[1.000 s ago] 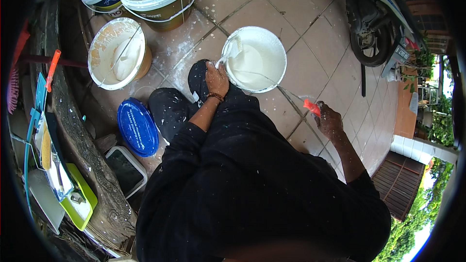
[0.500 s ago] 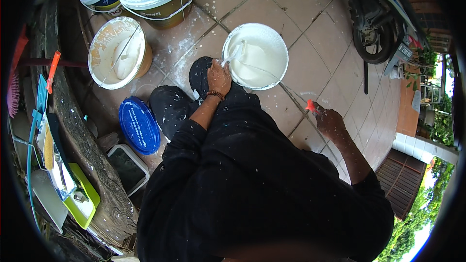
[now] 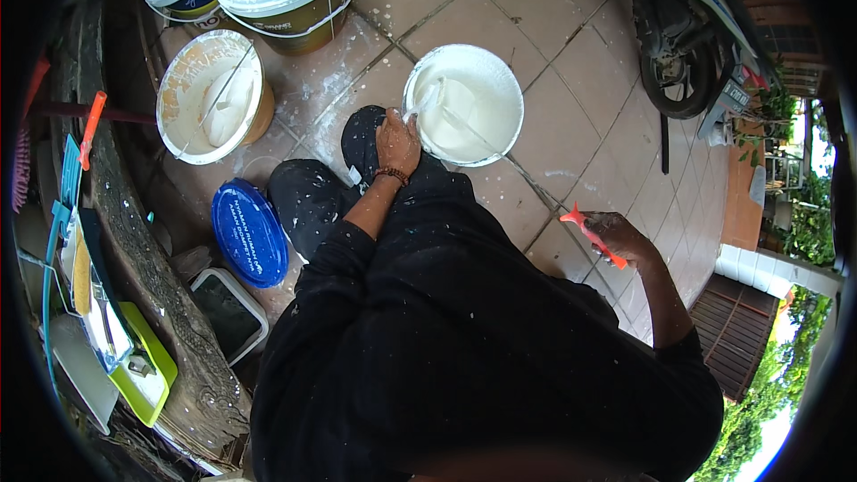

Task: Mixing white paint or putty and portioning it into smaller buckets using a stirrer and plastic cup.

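Note:
A white bucket [image 3: 512, 80] of creamy white paint or filler stands on the tiles in front of my knees. My left hand [image 3: 398, 143], a beaded bracelet at its wrist, is closed at the bucket's left rim on a whitish, coated piece [image 3: 427, 101] that reaches inside. Its exact kind I cannot make out. A thin line, perhaps the wire handle, crosses the white contents. Off to the right, over the floor, my right hand [image 3: 618, 237] is closed around an orange-red tool handle [image 3: 585, 228] with a flared end. Fingers hide part of that handle.
Left of the bucket stand a smeared tub [image 3: 170, 116] and a large pail [image 3: 303, 43] of white paint. A blue lid [image 3: 250, 232] lies by my knee. Painting tools and a green tray [image 3: 161, 366] rest along a wooden log [image 3: 192, 330]. A motorcycle [image 3: 683, 71] is parked far right.
My right hand has turned, so more of the orange-red handle shows, now slanting across the fingers. My left hand stays at the bucket rim. The whole view has shifted slightly.

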